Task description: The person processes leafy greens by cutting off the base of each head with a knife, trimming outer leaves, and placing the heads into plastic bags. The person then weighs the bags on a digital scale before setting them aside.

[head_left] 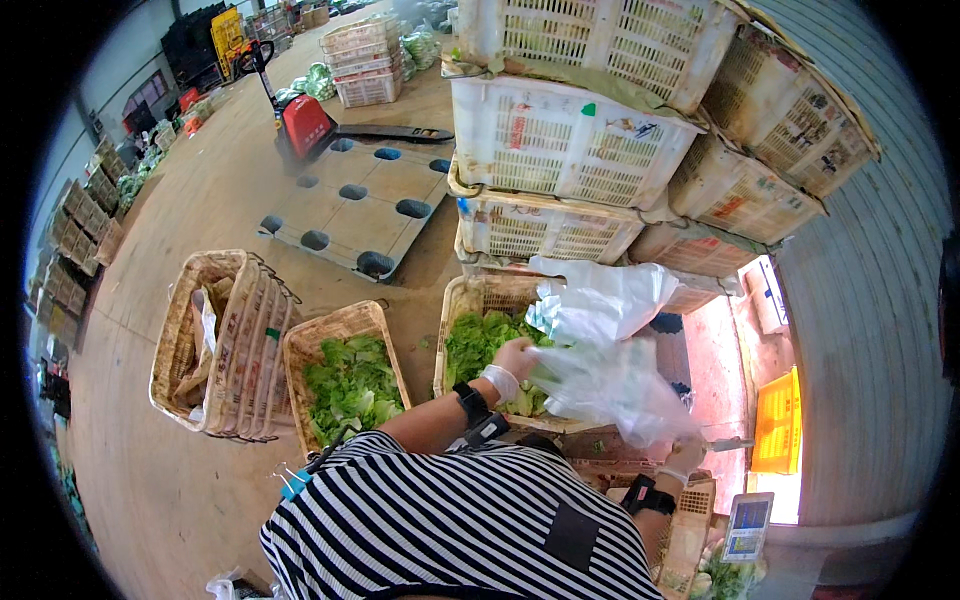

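My left hand (511,362), in a thin pale glove, is closed on the edge of a clear plastic bag (610,385). The bag looks blurred and spreads over a plastic crate (440,345) of green leafy lettuce (480,340). At the bag's lower right end, my right hand (685,456), also gloved, is closed with a knife (730,444), its flat grey blade pointing right. Whether that hand also grips the bag I cannot tell. More white plastic film (600,300) lies over the crate's far right corner.
Left of me stand another crate (292,350) of lettuce and nested dirty crates (245,340). Tall stacked crates (570,140) rise ahead. A pallet (330,235) and a red pallet jack (305,125) are beyond. A yellow crate (777,425) and a scale display (748,527) are at right.
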`<state>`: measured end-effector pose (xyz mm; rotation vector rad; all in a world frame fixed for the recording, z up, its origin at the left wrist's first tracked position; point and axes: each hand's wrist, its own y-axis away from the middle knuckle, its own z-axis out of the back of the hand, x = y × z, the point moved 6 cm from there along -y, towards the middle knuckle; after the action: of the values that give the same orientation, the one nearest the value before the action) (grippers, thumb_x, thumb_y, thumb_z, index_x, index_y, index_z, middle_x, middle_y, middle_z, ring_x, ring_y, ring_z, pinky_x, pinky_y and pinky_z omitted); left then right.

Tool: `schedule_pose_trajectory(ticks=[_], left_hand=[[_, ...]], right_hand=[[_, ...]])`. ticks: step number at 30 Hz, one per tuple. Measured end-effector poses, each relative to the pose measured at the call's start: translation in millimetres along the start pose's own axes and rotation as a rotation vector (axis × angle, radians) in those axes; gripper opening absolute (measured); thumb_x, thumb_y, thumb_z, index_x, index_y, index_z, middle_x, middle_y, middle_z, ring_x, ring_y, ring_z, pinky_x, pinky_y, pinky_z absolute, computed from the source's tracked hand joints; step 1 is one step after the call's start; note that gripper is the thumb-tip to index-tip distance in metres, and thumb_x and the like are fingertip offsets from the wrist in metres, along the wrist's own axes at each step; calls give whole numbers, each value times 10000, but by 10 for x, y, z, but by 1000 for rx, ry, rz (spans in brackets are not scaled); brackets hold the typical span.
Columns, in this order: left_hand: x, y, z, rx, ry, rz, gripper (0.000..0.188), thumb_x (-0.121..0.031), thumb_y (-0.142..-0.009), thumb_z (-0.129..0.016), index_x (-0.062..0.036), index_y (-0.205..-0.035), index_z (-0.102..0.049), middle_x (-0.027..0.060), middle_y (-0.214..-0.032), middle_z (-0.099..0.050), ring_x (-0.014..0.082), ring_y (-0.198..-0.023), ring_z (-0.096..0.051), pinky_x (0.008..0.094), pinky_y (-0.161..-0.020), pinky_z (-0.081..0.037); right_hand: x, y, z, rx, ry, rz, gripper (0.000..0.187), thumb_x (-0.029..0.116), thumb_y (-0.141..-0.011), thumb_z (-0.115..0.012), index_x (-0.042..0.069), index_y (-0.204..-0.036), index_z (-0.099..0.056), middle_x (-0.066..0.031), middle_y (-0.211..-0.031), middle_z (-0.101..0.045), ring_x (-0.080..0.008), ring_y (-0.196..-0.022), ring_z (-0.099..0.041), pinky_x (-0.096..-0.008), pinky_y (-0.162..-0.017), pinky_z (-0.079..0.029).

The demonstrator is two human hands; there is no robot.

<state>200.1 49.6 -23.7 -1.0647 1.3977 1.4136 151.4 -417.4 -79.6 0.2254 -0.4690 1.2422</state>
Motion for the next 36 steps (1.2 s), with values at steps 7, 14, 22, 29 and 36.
schedule_pose_trajectory(ticks=[7,14,22,29,36], left_hand=[[1247,-764,711,-381,838,386,235,-72,-849,-387,-103,-863,-619,64,-723,-594,223,-530,-522,342,-420,-381],[692,-666,339,-118,1146,368,229,-226,-875,-393,-97,-852,-582,70,-776,-611,237,-621,-558,373,-504,-454],[-7,-362,274,-75,907,180,234,-298,-852,-473,-100,-807,-590,63,-721,-621,247,-702,-582,377,-703,-454],[591,-501,451,-262,1036,236,285,-264,-856,-498,-18,-962,-597,105,-896,-630,241,-772,-596,341,-714,-485],[237,-884,631,37,837,75,213,-183,-841,-461,-56,-960,-583,100,-897,-609,276,-830,-579,406,-759,-481]], right_hand=[[468,603,-112,-80,-1602,-360,211,169,-865,-530,49,-1038,-505,10,-785,-484,-70,-591,-441,-158,-543,-395],[638,1072,298,-590,-226,327,237,142,-862,-527,19,-1060,-483,-65,-848,-545,-126,-670,-534,-231,-538,-465],[344,1131,167,-263,-1040,-385,295,140,-835,-565,13,-1085,-472,-68,-892,-549,-139,-715,-544,-244,-570,-469],[617,1204,122,-139,-1154,-441,350,138,-811,-598,8,-1106,-463,-71,-931,-553,-150,-755,-552,-255,-598,-471],[687,1315,396,-118,-1263,-476,407,137,-786,-631,3,-1127,-454,-74,-969,-557,-161,-795,-560,-267,-627,-474]])
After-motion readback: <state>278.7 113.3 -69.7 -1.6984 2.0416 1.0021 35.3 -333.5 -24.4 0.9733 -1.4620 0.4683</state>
